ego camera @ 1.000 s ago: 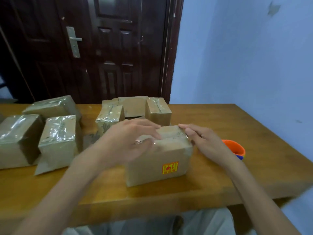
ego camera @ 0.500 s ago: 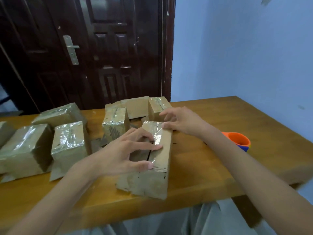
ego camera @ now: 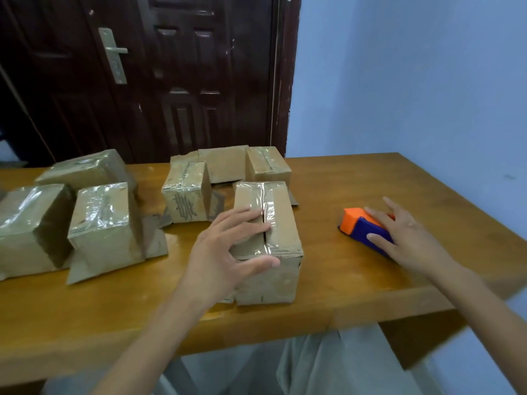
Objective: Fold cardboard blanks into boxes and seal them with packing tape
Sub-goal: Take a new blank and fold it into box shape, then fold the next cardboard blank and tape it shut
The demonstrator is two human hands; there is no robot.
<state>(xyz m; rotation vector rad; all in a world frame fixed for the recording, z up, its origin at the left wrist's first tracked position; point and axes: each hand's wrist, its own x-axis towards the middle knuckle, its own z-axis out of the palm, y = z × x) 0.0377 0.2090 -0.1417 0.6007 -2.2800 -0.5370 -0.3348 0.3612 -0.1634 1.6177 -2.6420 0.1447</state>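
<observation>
Cardboard box (ego camera: 281, 232) – centre seam half-taped – under flat left hand (ego camera: 228, 252); right hand (ego camera: 405, 238) rests open-fingered on tape dispenser (ego camera: 362, 228).

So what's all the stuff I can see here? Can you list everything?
Box being sealed: 1, brown, table middle, near edge.
Taped boxes: 5, brown and shiny; three at left, two behind.
Loose cardboard: brown, at the back; count unclear.
Tape dispenser: 1, orange and blue, table right.
Table: 1, yellow-brown wood.
Door: 1, dark brown, behind.
Wall: blue, right.
Left hand: rests on the box.
Right hand: on the dispenser.
</observation>
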